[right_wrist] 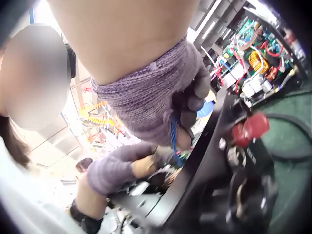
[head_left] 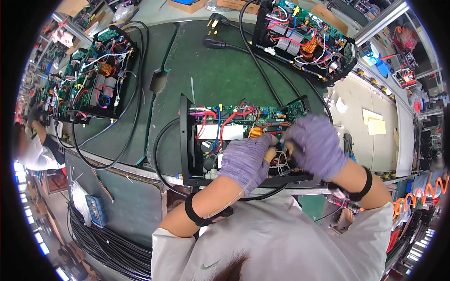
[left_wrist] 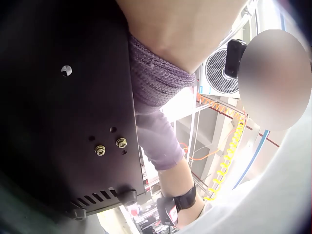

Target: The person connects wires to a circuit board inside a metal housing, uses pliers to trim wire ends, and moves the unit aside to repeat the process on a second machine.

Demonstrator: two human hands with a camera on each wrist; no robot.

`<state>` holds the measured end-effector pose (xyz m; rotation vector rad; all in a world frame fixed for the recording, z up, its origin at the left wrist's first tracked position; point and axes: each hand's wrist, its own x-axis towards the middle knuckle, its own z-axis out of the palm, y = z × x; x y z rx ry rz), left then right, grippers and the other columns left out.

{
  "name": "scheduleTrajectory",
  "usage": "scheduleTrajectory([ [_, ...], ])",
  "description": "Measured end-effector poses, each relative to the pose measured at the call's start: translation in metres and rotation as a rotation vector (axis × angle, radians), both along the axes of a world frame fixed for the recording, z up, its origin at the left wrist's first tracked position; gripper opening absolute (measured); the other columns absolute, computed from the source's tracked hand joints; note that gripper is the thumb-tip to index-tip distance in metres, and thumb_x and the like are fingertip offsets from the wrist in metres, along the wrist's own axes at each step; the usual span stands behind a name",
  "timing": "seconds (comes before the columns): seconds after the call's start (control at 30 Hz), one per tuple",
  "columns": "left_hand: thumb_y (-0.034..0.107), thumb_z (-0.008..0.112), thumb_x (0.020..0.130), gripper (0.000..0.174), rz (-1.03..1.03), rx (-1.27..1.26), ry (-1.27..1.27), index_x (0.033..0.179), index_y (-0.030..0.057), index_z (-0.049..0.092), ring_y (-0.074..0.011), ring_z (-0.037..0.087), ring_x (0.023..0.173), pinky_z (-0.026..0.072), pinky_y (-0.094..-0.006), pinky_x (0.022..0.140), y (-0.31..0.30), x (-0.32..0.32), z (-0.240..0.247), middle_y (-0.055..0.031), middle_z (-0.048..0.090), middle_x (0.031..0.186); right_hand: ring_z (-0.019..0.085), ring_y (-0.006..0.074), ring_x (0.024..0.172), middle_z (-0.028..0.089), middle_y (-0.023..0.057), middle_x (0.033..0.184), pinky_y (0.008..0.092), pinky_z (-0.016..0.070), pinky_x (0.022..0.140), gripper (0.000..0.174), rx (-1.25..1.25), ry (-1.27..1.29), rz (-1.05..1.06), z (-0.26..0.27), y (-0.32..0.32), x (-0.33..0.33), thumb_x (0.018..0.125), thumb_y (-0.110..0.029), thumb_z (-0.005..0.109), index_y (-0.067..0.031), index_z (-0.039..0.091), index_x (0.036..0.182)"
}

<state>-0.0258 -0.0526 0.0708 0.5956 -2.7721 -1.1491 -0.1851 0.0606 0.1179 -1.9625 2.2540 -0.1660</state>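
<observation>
An open black metal case (head_left: 185, 145) lies in front of me, holding a green circuit board (head_left: 229, 112), red and blue wires and a yellow-wound coil (head_left: 255, 132). My left hand (head_left: 244, 161), in a purple knit glove with bare-looking tan fingertips, reaches over the case's near side. What its fingers touch is hidden; I cannot tell whether they hold it. My right hand (head_left: 316, 145), gloved alike and blurred, is at the case's right end. In the right wrist view, its curled fingers have a blue twisted wire (right_wrist: 174, 136) between them. The left wrist view shows the case's outer panel (left_wrist: 68, 112) with screws.
More open units stand at the left (head_left: 101, 79) and back right (head_left: 304, 42). Black power cables (head_left: 137, 107) loop over the green mat (head_left: 206, 75), with plugs (head_left: 214, 42) at the back. Yellow paper (head_left: 376, 126) lies at right. Coiled black cable (head_left: 103, 239) sits below the bench edge.
</observation>
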Motion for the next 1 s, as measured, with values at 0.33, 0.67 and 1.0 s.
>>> scheduleTrajectory([
  [0.33,0.021,0.059,0.090,0.023,0.028,-0.022,-0.096,0.109,0.0083,0.063,-0.0354,0.066,0.085,0.0522,-0.0448,0.074,-0.007,0.005,0.002,-0.0163,0.068,0.092,0.057,0.0244,0.110,0.068,0.0052,0.099,0.0466,0.0371,0.101,0.018,0.499,0.491,0.108,-0.025,-0.053,-0.015,0.076,-0.021,0.069,-0.0147,0.074,0.092],
  [0.67,0.018,0.057,0.088,0.021,-0.046,-0.164,-0.084,0.106,0.0093,0.064,-0.0368,0.065,0.090,0.0519,-0.0447,0.079,-0.063,-0.033,0.012,-0.0183,0.068,0.096,0.064,0.0199,0.093,0.069,0.0041,0.079,0.0442,0.0387,0.099,0.017,0.326,0.506,-0.012,-0.031,-0.048,-0.016,0.071,-0.029,0.072,-0.0182,0.072,0.085],
  [1.0,0.029,0.051,0.090,0.037,-0.277,-0.025,-0.263,0.119,0.0087,0.063,-0.0313,0.066,0.081,0.0522,-0.0383,0.076,-0.068,-0.100,-0.029,-0.0187,0.069,0.094,0.068,0.0253,0.087,0.072,0.0097,0.082,0.0421,0.0411,0.090,0.016,0.223,0.387,-0.060,-0.037,-0.040,-0.017,0.076,-0.028,0.067,-0.0147,0.073,0.083],
])
